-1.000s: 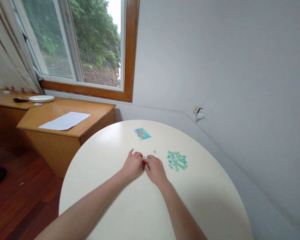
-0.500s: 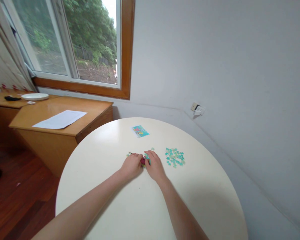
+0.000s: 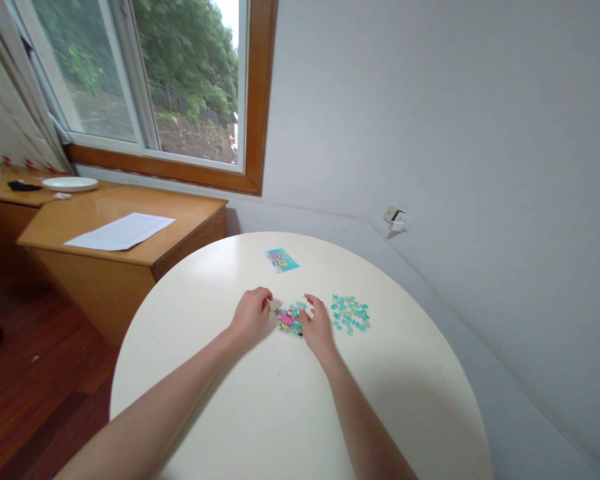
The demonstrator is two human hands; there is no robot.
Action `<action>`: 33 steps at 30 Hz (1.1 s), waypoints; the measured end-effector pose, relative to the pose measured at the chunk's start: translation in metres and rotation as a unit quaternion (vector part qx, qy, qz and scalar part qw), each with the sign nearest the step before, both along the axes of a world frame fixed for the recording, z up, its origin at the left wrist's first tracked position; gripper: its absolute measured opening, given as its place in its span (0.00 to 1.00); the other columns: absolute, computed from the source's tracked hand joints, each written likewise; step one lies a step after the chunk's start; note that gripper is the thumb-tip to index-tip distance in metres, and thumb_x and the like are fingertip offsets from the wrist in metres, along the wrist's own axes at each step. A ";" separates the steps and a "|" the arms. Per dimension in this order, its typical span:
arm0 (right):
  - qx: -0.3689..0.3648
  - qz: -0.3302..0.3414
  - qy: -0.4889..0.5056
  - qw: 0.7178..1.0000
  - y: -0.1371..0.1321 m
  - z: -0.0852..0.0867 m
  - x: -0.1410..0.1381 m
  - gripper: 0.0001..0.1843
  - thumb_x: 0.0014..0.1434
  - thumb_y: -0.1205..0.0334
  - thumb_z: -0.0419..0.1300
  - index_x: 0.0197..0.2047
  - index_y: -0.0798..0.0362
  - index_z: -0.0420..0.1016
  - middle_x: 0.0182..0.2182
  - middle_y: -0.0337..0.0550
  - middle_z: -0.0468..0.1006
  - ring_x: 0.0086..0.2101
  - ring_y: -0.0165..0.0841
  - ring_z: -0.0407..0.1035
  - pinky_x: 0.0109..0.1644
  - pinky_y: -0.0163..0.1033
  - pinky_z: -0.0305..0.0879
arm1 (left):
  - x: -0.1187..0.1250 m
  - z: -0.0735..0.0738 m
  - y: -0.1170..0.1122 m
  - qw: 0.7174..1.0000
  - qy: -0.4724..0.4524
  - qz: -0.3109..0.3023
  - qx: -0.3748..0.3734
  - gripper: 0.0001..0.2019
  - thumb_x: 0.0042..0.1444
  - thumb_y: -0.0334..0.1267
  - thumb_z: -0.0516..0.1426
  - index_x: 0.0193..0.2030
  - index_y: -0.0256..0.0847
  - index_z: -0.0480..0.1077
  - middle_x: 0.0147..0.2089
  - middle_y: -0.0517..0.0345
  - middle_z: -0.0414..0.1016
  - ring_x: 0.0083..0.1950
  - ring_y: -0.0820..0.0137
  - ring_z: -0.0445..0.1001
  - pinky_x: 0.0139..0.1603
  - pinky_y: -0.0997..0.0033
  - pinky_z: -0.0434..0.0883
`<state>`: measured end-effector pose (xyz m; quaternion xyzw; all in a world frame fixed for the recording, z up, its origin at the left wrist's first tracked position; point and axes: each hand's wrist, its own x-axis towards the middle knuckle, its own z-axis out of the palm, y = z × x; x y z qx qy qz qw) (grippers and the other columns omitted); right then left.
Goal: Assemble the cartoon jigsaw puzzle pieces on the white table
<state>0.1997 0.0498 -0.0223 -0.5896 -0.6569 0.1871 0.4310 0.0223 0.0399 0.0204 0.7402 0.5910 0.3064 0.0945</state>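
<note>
A patch of colourful jigsaw pieces [image 3: 289, 319], pink, teal and yellow, lies on the white round table [image 3: 260, 407] between my hands. My left hand [image 3: 251, 313] is just left of the patch, its fingers loosely curled and apart from the thumb; no piece shows in it. At the patch's right edge, my right hand [image 3: 319, 328] has its thumb over or touching the pieces, with the index finger raised away from the thumb. To the right of that hand lies a spread of loose teal jigsaw pieces [image 3: 350, 314]. A small picture card [image 3: 281, 260] lies beyond both hands.
A wooden desk [image 3: 190, 207] with a sheet of paper [image 3: 121, 232] and a white plate [image 3: 71, 184] stands at the left. Behind the table is a white wall with a socket [image 3: 398, 219]. The window [image 3: 195, 87] is at upper left.
My hands have come apart: the left moved left and the right slightly right. The pink and teal patch they covered now shows. Small pieces beside my left hand are no longer visible.
</note>
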 end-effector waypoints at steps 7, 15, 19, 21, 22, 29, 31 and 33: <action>0.001 0.007 0.009 1.000 0.001 -0.001 0.000 0.21 0.52 0.68 0.50 0.51 0.55 0.64 0.50 0.51 0.69 0.52 0.37 0.62 0.56 0.45 0.60 | -0.027 0.015 0.010 0.990 0.096 0.045 -0.089 0.15 0.55 0.32 0.49 0.46 0.37 0.71 0.47 0.49 0.74 0.46 0.63 0.73 0.48 0.64 0.65; 0.008 0.007 0.012 1.000 0.004 -0.005 0.002 0.21 0.52 0.67 0.50 0.50 0.56 0.65 0.49 0.51 0.69 0.51 0.37 0.63 0.56 0.45 0.61 | -0.023 0.000 0.013 0.982 0.110 0.028 -0.149 0.18 0.52 0.39 0.55 0.50 0.39 0.70 0.50 0.43 0.71 0.51 0.54 0.69 0.51 0.54 0.60; 0.031 0.004 0.033 0.999 0.007 -0.011 0.002 0.20 0.50 0.68 0.51 0.49 0.55 0.67 0.47 0.50 0.70 0.50 0.37 0.64 0.54 0.46 0.62 | -0.019 -0.012 0.015 0.989 0.086 0.003 -0.119 0.13 0.52 0.36 0.54 0.43 0.46 0.74 0.47 0.48 0.71 0.51 0.57 0.67 0.50 0.58 0.59; 0.039 0.005 0.038 0.999 0.008 -0.013 0.002 0.20 0.50 0.68 0.51 0.48 0.55 0.67 0.47 0.50 0.71 0.50 0.38 0.64 0.53 0.47 0.63 | -0.018 -0.016 0.015 0.991 0.077 -0.013 -0.108 0.11 0.52 0.34 0.54 0.39 0.47 0.76 0.46 0.50 0.71 0.50 0.58 0.66 0.49 0.59 0.59; 0.042 0.005 0.039 0.998 0.008 -0.014 0.002 0.20 0.50 0.68 0.51 0.48 0.55 0.68 0.46 0.50 0.71 0.49 0.38 0.64 0.53 0.47 0.63 | -0.018 -0.017 0.015 0.991 0.076 -0.017 -0.106 0.11 0.51 0.34 0.53 0.38 0.47 0.76 0.45 0.51 0.71 0.50 0.58 0.66 0.48 0.59 0.58; 0.045 0.003 0.043 0.998 0.007 -0.011 0.001 0.19 0.49 0.69 0.52 0.45 0.55 0.69 0.44 0.50 0.72 0.48 0.38 0.65 0.53 0.47 0.63 | -0.017 -0.020 0.016 0.990 0.083 -0.008 -0.114 0.12 0.51 0.32 0.53 0.39 0.46 0.74 0.45 0.50 0.70 0.50 0.57 0.66 0.47 0.60 0.59; 0.047 0.001 0.041 0.998 0.007 -0.011 0.001 0.18 0.49 0.69 0.52 0.45 0.55 0.70 0.44 0.50 0.72 0.48 0.38 0.65 0.53 0.46 0.63 | -0.016 -0.018 0.015 0.990 0.085 -0.007 -0.114 0.12 0.51 0.32 0.52 0.40 0.45 0.74 0.45 0.50 0.70 0.50 0.57 0.66 0.47 0.60 0.59; 0.048 0.001 0.039 0.998 0.007 -0.011 0.001 0.18 0.49 0.69 0.52 0.45 0.55 0.70 0.44 0.49 0.72 0.48 0.38 0.65 0.53 0.46 0.63 | -0.015 -0.016 0.013 0.990 0.085 -0.007 -0.112 0.12 0.54 0.35 0.51 0.41 0.44 0.73 0.45 0.49 0.70 0.50 0.57 0.66 0.47 0.59 0.58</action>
